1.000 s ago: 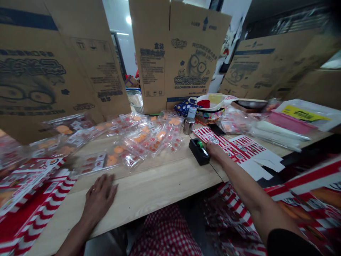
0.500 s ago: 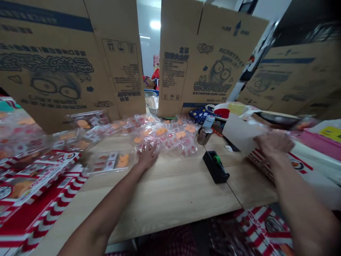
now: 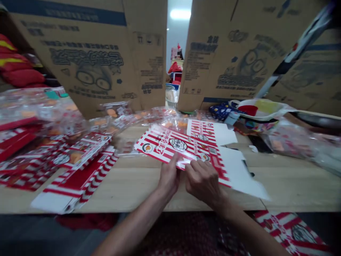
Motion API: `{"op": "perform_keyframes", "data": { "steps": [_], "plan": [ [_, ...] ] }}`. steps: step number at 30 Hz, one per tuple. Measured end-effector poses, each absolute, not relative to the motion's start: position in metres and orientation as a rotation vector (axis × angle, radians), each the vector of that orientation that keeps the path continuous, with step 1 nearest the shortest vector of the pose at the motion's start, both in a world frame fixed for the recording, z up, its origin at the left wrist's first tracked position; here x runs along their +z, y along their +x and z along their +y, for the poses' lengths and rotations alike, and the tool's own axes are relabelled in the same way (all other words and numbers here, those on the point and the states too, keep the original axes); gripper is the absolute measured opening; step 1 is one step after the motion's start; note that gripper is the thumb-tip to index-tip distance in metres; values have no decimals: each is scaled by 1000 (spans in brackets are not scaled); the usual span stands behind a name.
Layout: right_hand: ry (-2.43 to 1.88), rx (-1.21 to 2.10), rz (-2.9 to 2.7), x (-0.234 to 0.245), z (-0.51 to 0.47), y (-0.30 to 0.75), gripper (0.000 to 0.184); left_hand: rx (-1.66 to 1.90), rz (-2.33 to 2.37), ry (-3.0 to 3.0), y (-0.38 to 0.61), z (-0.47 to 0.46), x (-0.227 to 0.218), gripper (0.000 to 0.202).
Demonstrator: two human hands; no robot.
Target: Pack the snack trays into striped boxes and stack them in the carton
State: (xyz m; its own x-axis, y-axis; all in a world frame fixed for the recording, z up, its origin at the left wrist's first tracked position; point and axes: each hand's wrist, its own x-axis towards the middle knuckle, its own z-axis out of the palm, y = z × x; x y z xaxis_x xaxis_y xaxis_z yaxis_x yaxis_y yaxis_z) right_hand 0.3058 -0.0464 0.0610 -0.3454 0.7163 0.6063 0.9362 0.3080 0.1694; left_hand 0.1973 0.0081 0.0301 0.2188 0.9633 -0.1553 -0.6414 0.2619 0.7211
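Note:
A flat red-and-white striped carton [image 3: 213, 160] with white flaps is held up over the table in front of me. My left hand [image 3: 170, 176] grips its near edge, with the thumb on the printed face. Close beside it, my right hand [image 3: 202, 177] has its curled fingers closed on the same edge. Behind the carton lie clear plastic packs [image 3: 170, 114] with orange pieces inside. The tape dispenser is hidden from view, apart from perhaps a dark bit at the carton's right edge.
Striped printed cartons [image 3: 90, 167] are stacked at the left, with more clear packs [image 3: 53, 110] behind. Large cardboard sheets [image 3: 144, 71] stand at the back. A blue patterned cloth [image 3: 222, 109] and a bag [image 3: 290, 137] lie right. Another striped carton [image 3: 290, 231] is below the table edge.
My right hand has come from the right side to the middle with a striped carton. My left hand has left the clear packs and now holds the carton too. The view has shifted left.

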Motion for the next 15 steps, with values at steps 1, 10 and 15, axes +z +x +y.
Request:
{"op": "perform_keyframes", "data": {
  "steps": [1,10,15],
  "plan": [
    [-1499,-517,-2185,51,-48,295,16,1267,762,523,185,11,27,55],
    [-1472,-30,-1701,90,-33,341,52,1261,885,804,58,40,33,53],
    [-1468,-81,-1750,108,-11,332,53,1286,819,901,52,42,45,51]
  ]
}}
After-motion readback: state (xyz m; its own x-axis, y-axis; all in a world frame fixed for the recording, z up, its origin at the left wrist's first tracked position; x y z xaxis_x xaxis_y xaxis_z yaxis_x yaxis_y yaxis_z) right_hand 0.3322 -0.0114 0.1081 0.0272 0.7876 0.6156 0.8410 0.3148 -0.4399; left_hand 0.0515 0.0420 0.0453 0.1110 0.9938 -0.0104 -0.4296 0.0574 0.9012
